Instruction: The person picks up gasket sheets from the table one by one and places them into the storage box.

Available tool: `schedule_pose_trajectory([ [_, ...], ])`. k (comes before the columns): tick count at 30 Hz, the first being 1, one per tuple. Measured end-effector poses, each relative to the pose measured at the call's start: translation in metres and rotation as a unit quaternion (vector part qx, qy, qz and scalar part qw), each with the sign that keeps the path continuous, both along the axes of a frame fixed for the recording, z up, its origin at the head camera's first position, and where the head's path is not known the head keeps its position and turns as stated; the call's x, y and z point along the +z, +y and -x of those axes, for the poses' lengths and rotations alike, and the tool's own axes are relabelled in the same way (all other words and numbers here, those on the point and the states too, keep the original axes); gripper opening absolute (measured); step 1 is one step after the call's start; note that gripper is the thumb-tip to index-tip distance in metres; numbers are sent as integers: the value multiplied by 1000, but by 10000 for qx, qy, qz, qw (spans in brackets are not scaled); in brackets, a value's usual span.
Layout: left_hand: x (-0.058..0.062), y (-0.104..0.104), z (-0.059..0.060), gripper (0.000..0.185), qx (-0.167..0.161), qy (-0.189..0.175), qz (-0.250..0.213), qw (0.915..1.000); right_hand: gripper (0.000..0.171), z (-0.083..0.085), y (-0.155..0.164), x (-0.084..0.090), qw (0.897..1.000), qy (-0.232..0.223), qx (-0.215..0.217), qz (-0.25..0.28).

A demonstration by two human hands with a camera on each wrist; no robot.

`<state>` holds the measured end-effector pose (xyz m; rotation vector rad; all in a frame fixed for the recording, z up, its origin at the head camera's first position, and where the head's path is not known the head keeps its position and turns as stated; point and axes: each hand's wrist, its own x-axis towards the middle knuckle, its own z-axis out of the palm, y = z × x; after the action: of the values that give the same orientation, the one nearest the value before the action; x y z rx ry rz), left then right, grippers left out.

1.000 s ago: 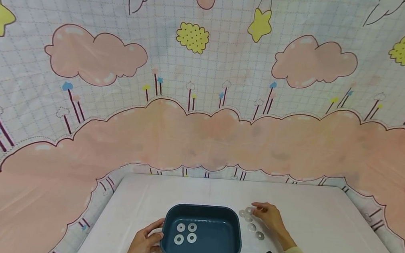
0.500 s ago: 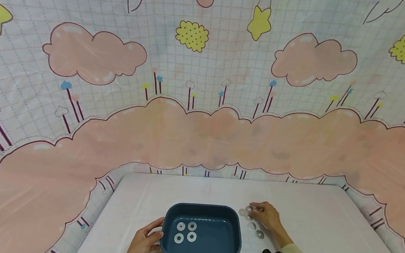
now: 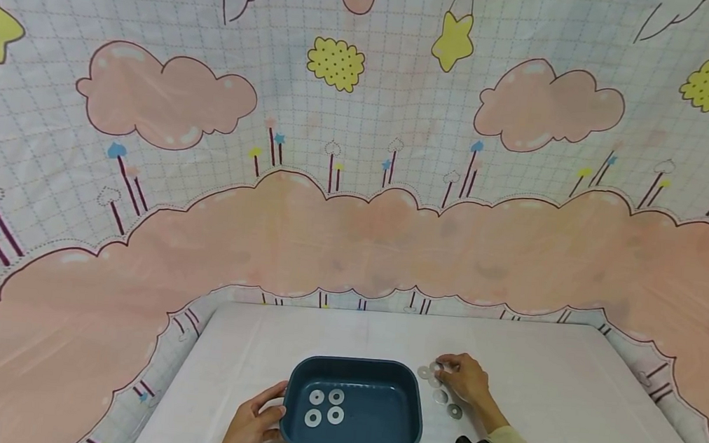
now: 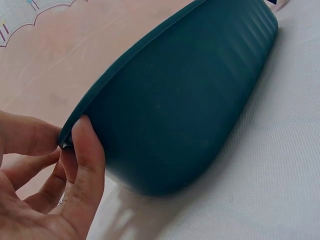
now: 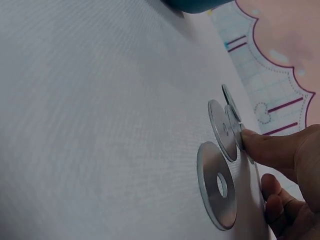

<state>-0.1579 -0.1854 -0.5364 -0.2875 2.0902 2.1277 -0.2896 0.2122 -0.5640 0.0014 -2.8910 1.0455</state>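
You are steadying a dark blue tray (image 3: pixel 416 413) on the white table (image 3: pixel 567 395) with your left hand (image 3: pixel 251 427), thumb (image 4: pixel 87 165) pressing against its rim and the other fingers curling loosely beside it, while four washers (image 3: pixel 325 407) are lying flat inside. Your right hand (image 3: pixel 464 379) is lifting the edge of one washer (image 5: pixel 235 125) with a fingertip (image 5: pixel 250 142) among the loose washers (image 5: pixel 217 185) just right of the tray. No brand, label or readable writing is showing on tray, washers or cartoon-cloud backdrop (image 3: pixel 358 179).
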Motion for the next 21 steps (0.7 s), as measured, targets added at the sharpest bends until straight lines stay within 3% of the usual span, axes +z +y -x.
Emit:
schedule_pose_trajectory([
  [21, 3, 0, -2, 57, -21, -17, -53, 10000, 14, -1, 5, -1, 9940, 39, -250, 1060],
])
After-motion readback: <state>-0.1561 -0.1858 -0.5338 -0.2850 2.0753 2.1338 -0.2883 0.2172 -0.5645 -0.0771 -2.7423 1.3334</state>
